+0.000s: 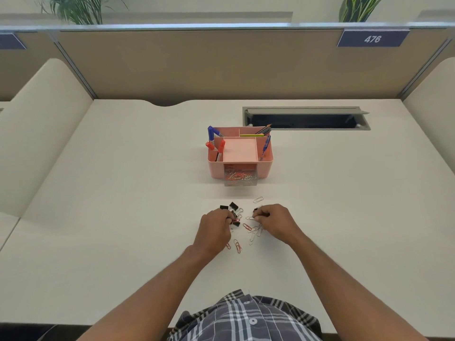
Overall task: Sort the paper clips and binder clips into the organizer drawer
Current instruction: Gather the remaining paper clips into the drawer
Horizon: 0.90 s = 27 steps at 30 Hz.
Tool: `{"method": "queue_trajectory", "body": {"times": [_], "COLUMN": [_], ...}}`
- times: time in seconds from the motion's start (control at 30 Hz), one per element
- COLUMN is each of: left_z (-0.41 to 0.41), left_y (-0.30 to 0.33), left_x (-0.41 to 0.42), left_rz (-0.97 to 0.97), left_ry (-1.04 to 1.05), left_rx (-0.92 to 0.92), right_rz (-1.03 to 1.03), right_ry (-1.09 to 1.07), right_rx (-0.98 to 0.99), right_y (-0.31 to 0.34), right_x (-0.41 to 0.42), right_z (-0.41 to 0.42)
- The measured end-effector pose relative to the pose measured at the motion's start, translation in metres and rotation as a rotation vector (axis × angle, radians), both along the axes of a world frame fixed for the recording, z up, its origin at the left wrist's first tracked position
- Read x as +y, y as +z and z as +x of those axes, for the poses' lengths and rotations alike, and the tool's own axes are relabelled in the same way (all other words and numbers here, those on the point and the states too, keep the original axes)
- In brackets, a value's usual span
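On the smooth pale bench (123,193) I see my left hand (215,228) pinching a red wire paper clip (235,220) beside black binder clips (230,207); my right hand (273,221) pinches small clips too; thin bent paper clips (251,230) lie between them; the pink plastic organizer (240,153) has its clear drawer (240,179) pulled out, holding clips.
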<state>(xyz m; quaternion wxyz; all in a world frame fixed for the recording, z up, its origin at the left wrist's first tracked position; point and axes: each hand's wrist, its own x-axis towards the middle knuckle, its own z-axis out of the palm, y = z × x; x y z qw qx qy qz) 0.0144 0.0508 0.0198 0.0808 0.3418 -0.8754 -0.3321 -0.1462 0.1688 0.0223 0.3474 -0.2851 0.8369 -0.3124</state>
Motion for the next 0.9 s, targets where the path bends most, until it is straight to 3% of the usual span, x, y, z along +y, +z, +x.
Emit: {"method": "queue_trajectory", "body": {"times": [0.53,0.77,0.9], "left_z": [0.001,-0.002,-0.009], "left_y": [0.004,0.008,0.018], "left_x": [-0.004,-0.008,-0.015], "left_rz": [-0.012,0.054,0.084], "left_ry": [-0.002,0.041,0.06], "left_rx": [-0.035,0.036,0.104], "right_rz": [0.014,-0.013,-0.13], "right_ry": [-0.005,-0.021,-0.095], "right_rx": [0.016,0.007,0.037], "right_y": [0.016,0.018,0.03], "right_x": [-0.007,-0.008,-0.017], "right_z": [0.005,0.006,0.003]}}
